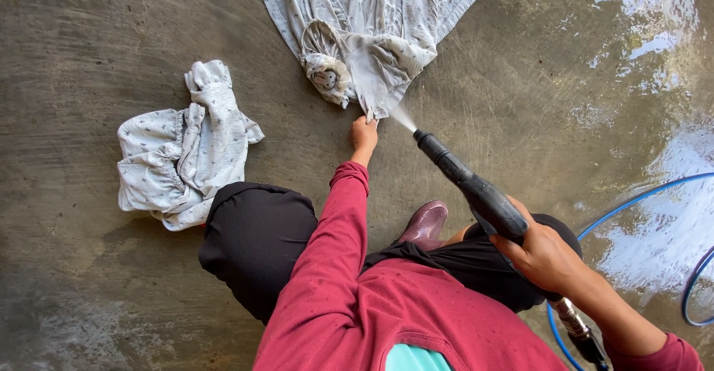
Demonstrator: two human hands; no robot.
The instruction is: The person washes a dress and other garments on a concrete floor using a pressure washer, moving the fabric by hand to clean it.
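A pale grey patterned garment (372, 14) lies spread on the wet concrete floor at the top centre. My left hand (364, 134) pinches its lower edge and holds it down. My right hand (545, 256) grips a black pressure-washer spray gun (476, 189). Its nozzle points at the garment's hem, and a fine jet of water hits the cloth just right of my left hand. I am squatting, with my knees in black trousers and a maroon boot (425, 224) below the hands.
A second crumpled pale garment (182, 151) lies on the floor at the left. A blue hose (632, 203) curves along the right side to the gun's base. Puddles shine on the concrete at the upper right (654, 36).
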